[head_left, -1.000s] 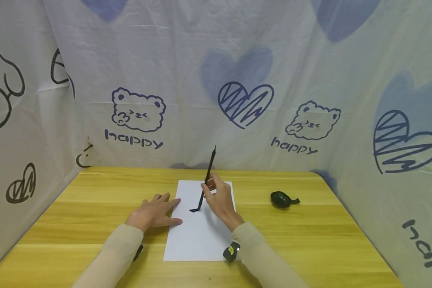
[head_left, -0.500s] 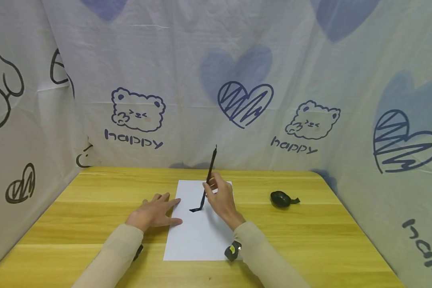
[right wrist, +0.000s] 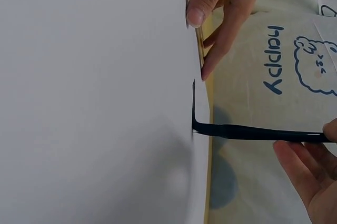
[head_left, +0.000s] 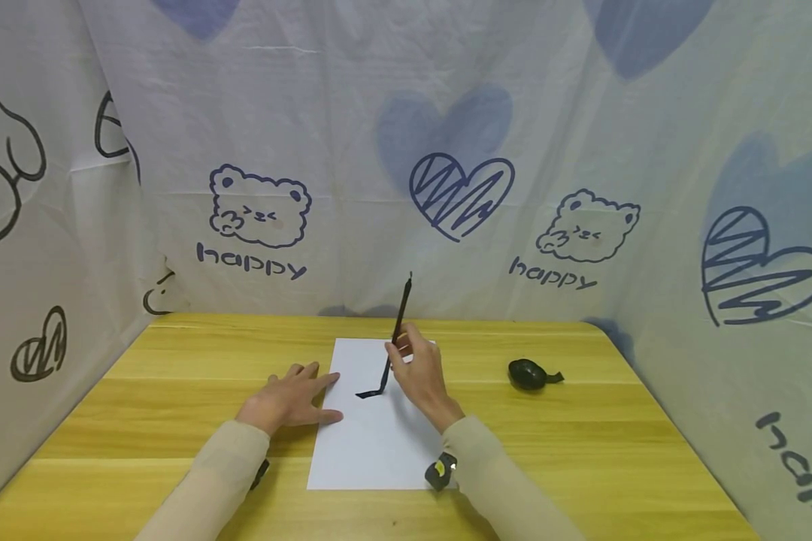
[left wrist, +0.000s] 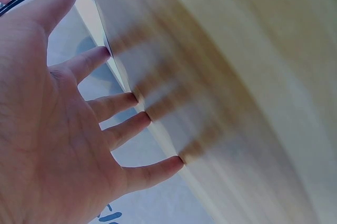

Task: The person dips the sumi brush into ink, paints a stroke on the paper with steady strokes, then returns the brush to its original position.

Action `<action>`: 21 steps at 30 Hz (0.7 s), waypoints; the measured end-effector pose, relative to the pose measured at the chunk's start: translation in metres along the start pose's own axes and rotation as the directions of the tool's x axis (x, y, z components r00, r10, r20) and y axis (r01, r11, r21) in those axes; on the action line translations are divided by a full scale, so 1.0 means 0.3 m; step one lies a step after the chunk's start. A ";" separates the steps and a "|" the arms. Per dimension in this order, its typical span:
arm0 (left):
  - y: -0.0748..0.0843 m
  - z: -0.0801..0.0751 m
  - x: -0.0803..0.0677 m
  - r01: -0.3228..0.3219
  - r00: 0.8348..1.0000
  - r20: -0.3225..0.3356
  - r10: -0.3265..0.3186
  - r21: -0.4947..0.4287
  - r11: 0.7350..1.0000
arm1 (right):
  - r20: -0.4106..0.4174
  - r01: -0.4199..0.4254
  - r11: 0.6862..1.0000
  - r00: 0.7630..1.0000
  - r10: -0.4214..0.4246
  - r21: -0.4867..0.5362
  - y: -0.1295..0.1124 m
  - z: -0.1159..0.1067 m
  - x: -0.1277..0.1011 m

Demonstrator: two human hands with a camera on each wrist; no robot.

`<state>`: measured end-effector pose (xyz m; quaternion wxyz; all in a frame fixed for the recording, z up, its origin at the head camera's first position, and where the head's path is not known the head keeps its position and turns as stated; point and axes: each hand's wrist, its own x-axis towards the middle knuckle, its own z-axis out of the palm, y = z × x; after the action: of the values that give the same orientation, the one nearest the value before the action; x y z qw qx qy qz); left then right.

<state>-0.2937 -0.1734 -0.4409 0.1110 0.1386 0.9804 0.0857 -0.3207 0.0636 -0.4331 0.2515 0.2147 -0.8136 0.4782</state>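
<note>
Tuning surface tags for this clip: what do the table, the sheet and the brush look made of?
Table: wood or wood-look laminate, yellow grain stripes, a light sheen; which one can't be told.
Sheet: paper, matte white, thin flat edge, takes the dark stroke.
Brush: slim black handle, plastic or lacquered wood; tip soft, bent on the sheet.

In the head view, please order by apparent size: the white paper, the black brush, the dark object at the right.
1. White paper, clearly largest.
2. Black brush, long but thin.
3. Dark object, smallest.
</note>
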 end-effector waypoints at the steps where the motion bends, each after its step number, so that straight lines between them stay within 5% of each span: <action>1: 0.001 -0.002 -0.001 0.000 1.000 0.000 0.000 0.000 1.000 | -0.002 0.004 1.000 1.000 -0.004 -0.002 0.000 -0.001 0.000; 21: 0.002 -0.004 -0.006 -0.002 1.000 0.004 0.002 -0.005 1.000 | -0.010 0.009 0.999 1.000 -0.009 -0.043 0.002 -0.018 -0.001</action>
<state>-0.2921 -0.1735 -0.4391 0.1131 0.1396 0.9798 0.0881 -0.3197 0.0686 -0.4314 0.2625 0.2104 -0.8214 0.4605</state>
